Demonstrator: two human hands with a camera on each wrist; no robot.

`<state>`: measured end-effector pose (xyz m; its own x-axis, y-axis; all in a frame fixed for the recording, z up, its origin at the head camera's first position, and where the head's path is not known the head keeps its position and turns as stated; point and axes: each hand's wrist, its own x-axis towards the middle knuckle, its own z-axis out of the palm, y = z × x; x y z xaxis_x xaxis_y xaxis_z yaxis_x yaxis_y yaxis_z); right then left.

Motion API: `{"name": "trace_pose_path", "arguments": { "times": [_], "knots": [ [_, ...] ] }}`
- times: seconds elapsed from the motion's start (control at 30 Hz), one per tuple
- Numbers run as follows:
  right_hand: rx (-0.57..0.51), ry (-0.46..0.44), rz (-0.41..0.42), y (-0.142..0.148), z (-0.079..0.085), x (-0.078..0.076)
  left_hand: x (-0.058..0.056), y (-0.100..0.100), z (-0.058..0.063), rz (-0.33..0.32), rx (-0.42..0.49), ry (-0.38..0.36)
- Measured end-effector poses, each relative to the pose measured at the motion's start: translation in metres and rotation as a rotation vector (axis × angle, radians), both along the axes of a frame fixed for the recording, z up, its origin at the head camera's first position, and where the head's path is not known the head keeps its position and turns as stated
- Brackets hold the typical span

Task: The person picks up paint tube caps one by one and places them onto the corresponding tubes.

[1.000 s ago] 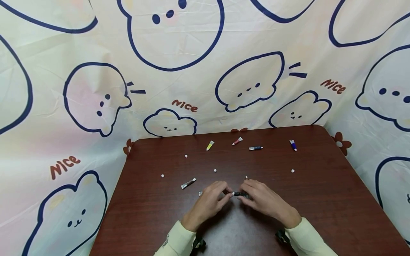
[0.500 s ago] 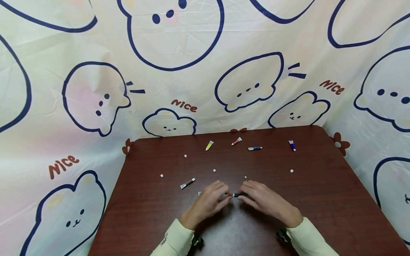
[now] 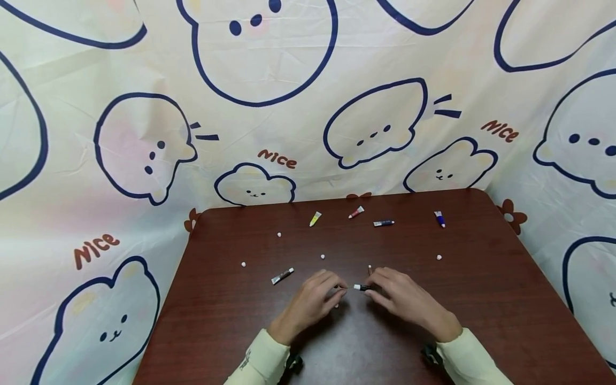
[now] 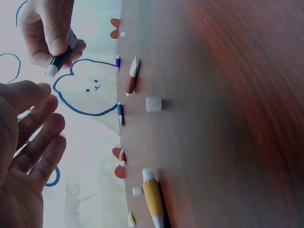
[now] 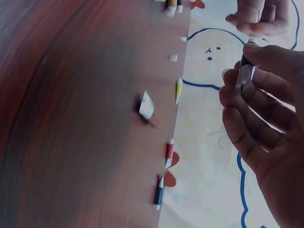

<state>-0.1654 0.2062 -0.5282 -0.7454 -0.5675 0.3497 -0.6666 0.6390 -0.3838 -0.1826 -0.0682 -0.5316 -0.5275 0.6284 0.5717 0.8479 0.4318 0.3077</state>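
Observation:
My right hand (image 3: 404, 299) pinches a small dark paint tube (image 3: 362, 287) between thumb and fingers, its white end pointing left. The right wrist view shows the dark body and pale crimped tail of this tube (image 5: 245, 71). Facing that white end, my left hand (image 3: 313, 299) has loosely bent fingers with nothing visible between them; a gap separates it from the tube. Below its fingertips a small white cap (image 3: 337, 306) shows on the table; the left wrist view has a white cap (image 4: 153, 104) close by. A brown paint tube (image 4: 133, 78) lies partly behind my right hand.
On the brown table (image 3: 231, 331) lie yellow (image 3: 315, 219), red (image 3: 356, 212), dark blue (image 3: 384, 223) and purple-blue (image 3: 440, 219) tubes at the back. A dark brown tube (image 3: 282, 276) is left of my hands. An ochre tube (image 4: 153, 197) lies near my left hand. Several white caps (image 3: 323, 257) are scattered about.
My right hand has drawn the dark tube slightly right and away from my left fingers, which were touching its white end. A white cap now shows below the left fingertips.

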Motion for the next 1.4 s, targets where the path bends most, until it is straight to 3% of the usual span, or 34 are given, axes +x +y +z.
{"name": "trace_pose_path", "arguments": {
  "times": [0.43, 0.7, 0.83, 1.17, 1.4],
  "knots": [
    [0.026, -0.033, -0.155, 0.035, -0.013, 0.000, -0.009, -0.025, -0.006, 0.051, -0.007, 0.024],
    [0.041, -0.005, -0.234, 0.063, -0.021, 0.000, -0.016, -0.047, -0.004, 0.164, -0.063, -0.035],
    [0.051, -0.014, -0.257, 0.074, -0.026, 0.000, -0.020, -0.059, -0.006, 0.199, -0.079, -0.069],
    [0.085, -0.053, -0.290, 0.095, -0.033, -0.001, -0.030, -0.087, -0.013, 0.258, -0.086, -0.050],
    [0.135, -0.057, -0.318, 0.106, -0.039, -0.001, -0.035, -0.107, -0.019, 0.325, -0.077, -0.096]
  ]
}}
